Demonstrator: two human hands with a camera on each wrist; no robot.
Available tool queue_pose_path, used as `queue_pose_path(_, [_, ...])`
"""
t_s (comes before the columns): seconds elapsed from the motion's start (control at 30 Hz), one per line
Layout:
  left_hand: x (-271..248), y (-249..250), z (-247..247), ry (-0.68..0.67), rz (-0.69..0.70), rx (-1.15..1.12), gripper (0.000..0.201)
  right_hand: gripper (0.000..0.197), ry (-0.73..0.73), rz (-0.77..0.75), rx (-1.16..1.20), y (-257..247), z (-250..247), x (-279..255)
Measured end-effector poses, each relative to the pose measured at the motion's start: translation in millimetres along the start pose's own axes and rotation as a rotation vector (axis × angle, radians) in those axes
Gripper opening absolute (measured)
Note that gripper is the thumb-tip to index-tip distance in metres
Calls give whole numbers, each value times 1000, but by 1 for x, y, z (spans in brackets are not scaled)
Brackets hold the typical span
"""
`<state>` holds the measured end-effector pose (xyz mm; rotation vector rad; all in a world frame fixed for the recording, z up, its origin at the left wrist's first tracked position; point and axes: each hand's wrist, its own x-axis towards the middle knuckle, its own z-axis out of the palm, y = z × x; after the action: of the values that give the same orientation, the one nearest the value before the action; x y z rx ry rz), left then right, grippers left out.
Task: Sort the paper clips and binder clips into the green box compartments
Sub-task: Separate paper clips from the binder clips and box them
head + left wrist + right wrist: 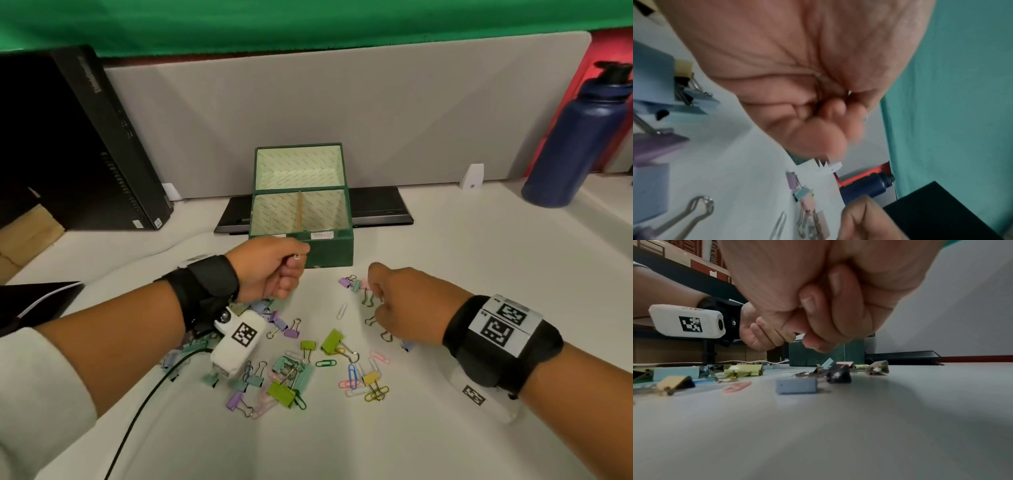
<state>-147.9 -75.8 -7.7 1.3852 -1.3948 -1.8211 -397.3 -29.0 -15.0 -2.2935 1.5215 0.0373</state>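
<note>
The green box point(334, 248) stands open at the middle of the desk, and a wooden divider point(299, 210) splits its front part into two compartments. My left hand point(300, 261) hovers just in front of the box's left front corner and pinches a pale paper clip point(296, 256) between thumb and forefinger. Coloured binder clips and paper clips point(291, 370) lie scattered on the desk below both hands. My right hand point(375, 302) is curled into a fist low over a few binder clips point(352, 283). In the right wrist view nothing shows between its fingers point(818, 331).
A dark blue bottle point(579, 137) stands at the back right. A black computer case point(85, 144) is at the back left. A flat black bar point(380, 205) lies behind the box. A black notebook point(34, 301) and a black cable point(144, 404) lie under my left arm.
</note>
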Motion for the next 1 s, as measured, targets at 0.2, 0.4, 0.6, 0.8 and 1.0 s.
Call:
queue_pose_path(0.2, [3,-3,12,-75,-87,338,26,15,-114,-132,-120,-3,4,-2])
queue_pose_path(0.4, [18,1,63,80,121,1492,40,13,-184,-189,-124,-3,8,-9])
queue_pose_path(0.6, [24,0,76,73,232,1700,12,11,-198,-190,-109,-4,12,-6])
queue_pose_path(0.8, [16,1,66,110,135,1580,24,9,-126,-202,-110,-4,10,-7])
queue_pose_path(1.0, [8,-9,34,123,91,915,42,14,-62,-190,-129,0,10,-7])
